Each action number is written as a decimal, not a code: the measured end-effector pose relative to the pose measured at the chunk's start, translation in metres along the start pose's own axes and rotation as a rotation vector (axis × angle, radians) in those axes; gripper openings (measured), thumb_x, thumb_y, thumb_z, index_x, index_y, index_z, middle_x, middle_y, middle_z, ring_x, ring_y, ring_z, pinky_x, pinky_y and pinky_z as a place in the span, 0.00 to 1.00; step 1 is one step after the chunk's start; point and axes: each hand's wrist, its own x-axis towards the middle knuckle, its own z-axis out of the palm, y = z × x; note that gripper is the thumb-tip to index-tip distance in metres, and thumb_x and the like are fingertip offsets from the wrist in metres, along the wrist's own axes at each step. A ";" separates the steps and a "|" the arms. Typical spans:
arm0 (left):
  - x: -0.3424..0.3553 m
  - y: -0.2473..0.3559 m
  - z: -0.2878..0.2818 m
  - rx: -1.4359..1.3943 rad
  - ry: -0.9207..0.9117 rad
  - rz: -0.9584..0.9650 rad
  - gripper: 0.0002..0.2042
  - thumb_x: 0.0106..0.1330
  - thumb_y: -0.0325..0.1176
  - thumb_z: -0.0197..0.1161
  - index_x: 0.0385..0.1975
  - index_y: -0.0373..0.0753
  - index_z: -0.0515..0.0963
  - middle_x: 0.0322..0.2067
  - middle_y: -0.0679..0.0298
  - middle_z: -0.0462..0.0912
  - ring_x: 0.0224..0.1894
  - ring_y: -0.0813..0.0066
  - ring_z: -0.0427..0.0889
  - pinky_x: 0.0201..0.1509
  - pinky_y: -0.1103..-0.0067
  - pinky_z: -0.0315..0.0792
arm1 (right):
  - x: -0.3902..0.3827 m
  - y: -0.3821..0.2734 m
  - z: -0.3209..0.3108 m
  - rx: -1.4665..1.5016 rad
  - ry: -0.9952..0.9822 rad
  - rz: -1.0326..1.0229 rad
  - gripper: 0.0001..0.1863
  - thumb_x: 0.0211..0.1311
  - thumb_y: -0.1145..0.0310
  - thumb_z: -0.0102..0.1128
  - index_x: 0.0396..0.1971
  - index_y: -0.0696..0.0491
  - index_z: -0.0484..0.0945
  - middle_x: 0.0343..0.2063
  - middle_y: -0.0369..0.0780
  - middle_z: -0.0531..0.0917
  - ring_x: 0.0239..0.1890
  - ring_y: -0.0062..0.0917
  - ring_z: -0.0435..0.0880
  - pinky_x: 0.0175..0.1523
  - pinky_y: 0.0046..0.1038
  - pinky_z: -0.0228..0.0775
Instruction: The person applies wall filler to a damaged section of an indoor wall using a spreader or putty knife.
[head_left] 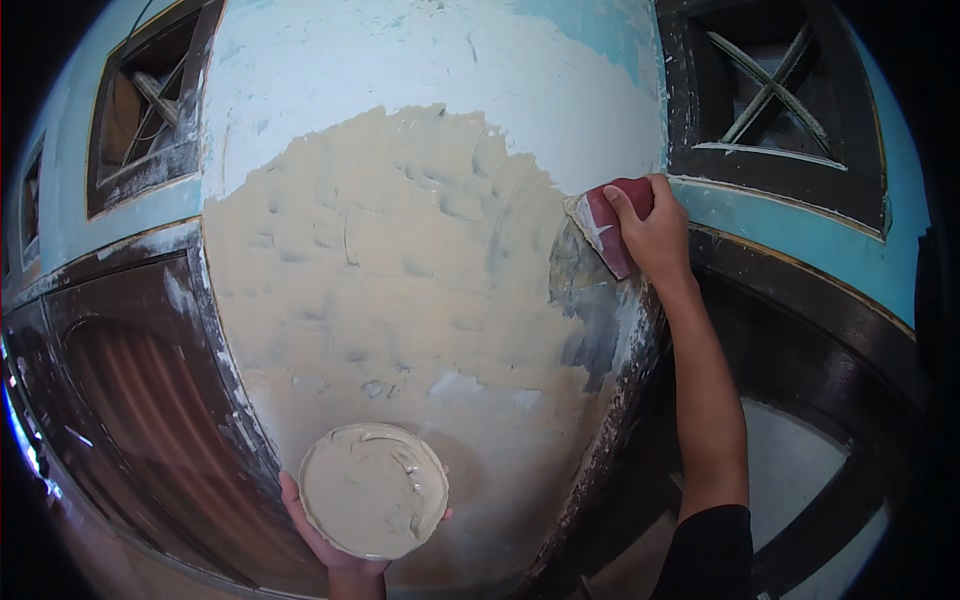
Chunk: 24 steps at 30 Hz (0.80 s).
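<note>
My right hand (656, 235) grips a red flat scraper (610, 240) with beige paste along its edge. The blade rests on the wall at the right border of a broad patch of beige filler (380, 250), over a grey smeared area. The patch has a ragged top edge against white coating. Low in the view, my left hand (310, 530) holds a round container (365, 485) of smooth beige paste from underneath, its fingers curled round the rim.
Dark wooden windows with crossed bars (770, 95) (140, 130) flank the wall at upper right and left. Dark wooden doors or panels (130, 360) stand below them, beside light blue painted wall (780, 210). The wall's right corner edge is flaked.
</note>
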 end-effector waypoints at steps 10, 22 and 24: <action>0.006 0.014 0.015 0.283 -0.077 0.104 0.53 0.62 0.84 0.39 0.79 0.49 0.56 0.75 0.40 0.57 0.69 0.12 0.58 0.50 0.19 0.68 | 0.001 0.000 0.001 0.125 0.076 0.087 0.23 0.67 0.54 0.74 0.43 0.60 0.79 0.33 0.52 0.88 0.37 0.45 0.90 0.44 0.39 0.79; 0.012 0.001 0.002 0.088 0.024 0.158 0.53 0.62 0.84 0.38 0.79 0.49 0.56 0.75 0.40 0.57 0.68 0.11 0.58 0.51 0.19 0.66 | -0.013 -0.011 0.009 0.126 -0.135 -0.110 0.23 0.65 0.54 0.75 0.43 0.59 0.79 0.32 0.50 0.87 0.35 0.42 0.88 0.43 0.38 0.78; 0.015 0.001 0.002 0.118 0.006 0.144 0.53 0.62 0.84 0.38 0.79 0.49 0.56 0.75 0.40 0.56 0.68 0.11 0.58 0.51 0.19 0.65 | -0.007 0.001 0.014 0.062 -0.120 -0.182 0.23 0.65 0.54 0.75 0.43 0.60 0.79 0.33 0.50 0.87 0.35 0.43 0.88 0.43 0.39 0.78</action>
